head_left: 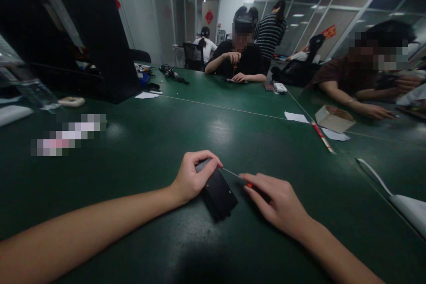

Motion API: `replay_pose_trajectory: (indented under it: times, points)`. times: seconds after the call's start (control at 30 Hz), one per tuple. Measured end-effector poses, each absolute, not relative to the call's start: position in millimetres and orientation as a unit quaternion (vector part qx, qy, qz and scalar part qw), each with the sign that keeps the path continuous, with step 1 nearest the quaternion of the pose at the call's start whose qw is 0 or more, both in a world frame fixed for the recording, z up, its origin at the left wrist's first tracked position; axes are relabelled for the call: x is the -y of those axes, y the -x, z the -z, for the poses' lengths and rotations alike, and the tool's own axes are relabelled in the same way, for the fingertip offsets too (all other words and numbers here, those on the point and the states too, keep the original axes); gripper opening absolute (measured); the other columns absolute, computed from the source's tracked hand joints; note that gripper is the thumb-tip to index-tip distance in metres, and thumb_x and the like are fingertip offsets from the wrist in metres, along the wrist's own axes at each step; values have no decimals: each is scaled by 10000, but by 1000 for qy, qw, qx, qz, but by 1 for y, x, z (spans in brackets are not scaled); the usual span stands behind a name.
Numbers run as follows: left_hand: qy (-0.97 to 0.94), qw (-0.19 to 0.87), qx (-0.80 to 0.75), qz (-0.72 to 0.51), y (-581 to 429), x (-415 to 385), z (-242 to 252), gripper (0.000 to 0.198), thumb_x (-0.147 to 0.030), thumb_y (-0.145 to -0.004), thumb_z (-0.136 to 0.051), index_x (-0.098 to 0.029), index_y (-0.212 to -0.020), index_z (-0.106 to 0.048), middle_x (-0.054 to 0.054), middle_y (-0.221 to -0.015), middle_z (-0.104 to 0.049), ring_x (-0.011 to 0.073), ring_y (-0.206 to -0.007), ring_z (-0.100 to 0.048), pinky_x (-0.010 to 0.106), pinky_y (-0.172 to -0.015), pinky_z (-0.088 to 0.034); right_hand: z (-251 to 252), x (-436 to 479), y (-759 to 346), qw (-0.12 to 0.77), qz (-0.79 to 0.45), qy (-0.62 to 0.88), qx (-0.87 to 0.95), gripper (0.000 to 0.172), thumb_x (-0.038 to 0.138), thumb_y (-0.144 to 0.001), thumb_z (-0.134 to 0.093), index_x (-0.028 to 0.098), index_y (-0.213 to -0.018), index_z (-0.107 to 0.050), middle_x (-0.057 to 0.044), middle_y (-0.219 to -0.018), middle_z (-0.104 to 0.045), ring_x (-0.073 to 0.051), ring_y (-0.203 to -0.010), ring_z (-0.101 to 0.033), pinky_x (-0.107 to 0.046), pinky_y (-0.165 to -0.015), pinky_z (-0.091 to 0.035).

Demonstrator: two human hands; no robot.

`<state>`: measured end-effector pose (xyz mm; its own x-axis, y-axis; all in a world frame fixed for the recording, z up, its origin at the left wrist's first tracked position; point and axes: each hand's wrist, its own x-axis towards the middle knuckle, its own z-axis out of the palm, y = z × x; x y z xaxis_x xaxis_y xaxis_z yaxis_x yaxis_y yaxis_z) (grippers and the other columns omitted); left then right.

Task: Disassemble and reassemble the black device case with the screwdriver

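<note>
A small black box-shaped device [219, 194] lies on the dark green table [213, 142] in front of me. My left hand [193, 177] is closed round its far end, fingers curled over the top. My right hand [278, 202] is closed on a thin screwdriver [234, 174] with a red-orange collar, its metal shaft pointing left at the device's upper right edge, close to my left fingertips. The screwdriver's handle is hidden under my fingers.
A black open case [89, 40] stands at the back left, with a clear plastic bottle [31, 91] beside it. A small cardboard box [334, 118], papers and a red-white stick [322, 136] lie to the right. Other people sit across and at the right.
</note>
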<state>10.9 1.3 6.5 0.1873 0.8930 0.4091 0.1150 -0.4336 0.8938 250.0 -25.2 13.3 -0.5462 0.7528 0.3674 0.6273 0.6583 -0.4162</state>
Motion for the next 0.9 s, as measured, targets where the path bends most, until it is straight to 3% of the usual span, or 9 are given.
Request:
replay_pose_trajectory:
  times: [0.17,0.27,0.4,0.5,0.63,0.77,0.9]
  points:
    - [-643,384,-408,-522,-11,-5,-7,371,-419,-908,-529,-141,-698,-659,26,-644,-617,149,-627,-547,253,-603,-398,-14,17,-260,236,0,475,847,289,275,-963,-508,153,-1187,-646,-139,-1099,-672,-270,-959,-653,-431,-824,-536]
    - [-656,391,-398,-509,-14,-4,-7,468,-515,-922,-483,-140,-687,-635,6,-598,-557,128,-575,-499,242,-561,-368,-16,24,-250,272,15,432,860,311,345,-934,-573,169,-1183,-636,-148,-1171,-644,-307,-1065,-612,-492,-907,-501]
    - [-673,395,-374,-501,-17,-3,-5,606,-683,-881,-417,-140,-719,-632,7,-592,-547,124,-544,-481,240,-534,-358,-17,47,-223,330,-97,397,851,632,498,-838,-679,149,-1336,-504,-175,-1248,-594,-304,-1102,-597,-443,-897,-531]
    - [-673,401,-365,-503,-18,-3,-4,725,-795,-828,-333,-142,-715,-628,21,-586,-552,138,-542,-485,251,-525,-360,-15,58,-206,319,-151,418,837,503,359,-885,-648,163,-1327,-510,-144,-1210,-619,-271,-1086,-609,-412,-916,-520]
    - [-663,436,-344,-502,-17,-3,-2,800,-811,-834,-256,-128,-728,-658,74,-662,-626,182,-625,-567,280,-587,-419,-16,58,-203,355,-208,408,815,332,245,-983,-429,164,-1272,-570,-119,-1086,-669,-221,-959,-652,-364,-841,-523]
    - [-637,462,-334,-518,-20,-4,1,681,-746,-860,-377,-135,-876,-678,79,-760,-677,187,-682,-611,276,-632,-455,-17,49,-210,410,-353,471,697,308,336,-1001,-399,159,-1078,-638,-51,-771,-677,-162,-620,-636,-299,-615,-516]
    - [-484,594,-310,-563,-24,-12,0,637,-777,-805,-446,-178,-947,-606,24,-665,-639,159,-577,-599,254,-564,-475,-15,43,-213,469,-559,449,516,254,430,-937,-533,185,-990,-578,-40,-792,-694,-158,-610,-668,-254,-537,-528]
